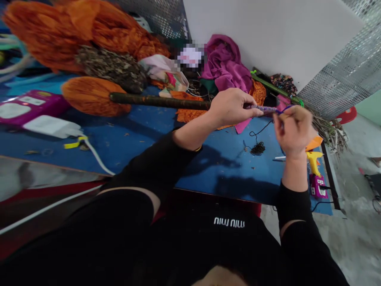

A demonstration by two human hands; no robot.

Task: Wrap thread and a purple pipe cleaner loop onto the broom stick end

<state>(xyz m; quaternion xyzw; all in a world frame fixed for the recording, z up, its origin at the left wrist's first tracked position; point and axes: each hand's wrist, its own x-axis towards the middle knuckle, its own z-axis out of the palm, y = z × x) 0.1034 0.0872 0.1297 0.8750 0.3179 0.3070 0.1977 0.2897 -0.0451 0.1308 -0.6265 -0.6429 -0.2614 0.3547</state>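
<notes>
Stick [160, 102] held approx. horiz. over blue table [229, 143], L hand [228, 106] closed round it, R hand [293, 127] bunched at blue-purple cord [284, 110] by its wrapped end [265, 109] (blurred, can't tell if gripped); poss. unwinding if tension drops or stick rolls.

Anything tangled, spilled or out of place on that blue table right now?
Mildly: dark thread lies in a loose tangle on the blue table, left of the right hand in view, looking messy rather than neatly wound. Small scraps are scattered about too. Nothing looks clearly damaged.
</notes>
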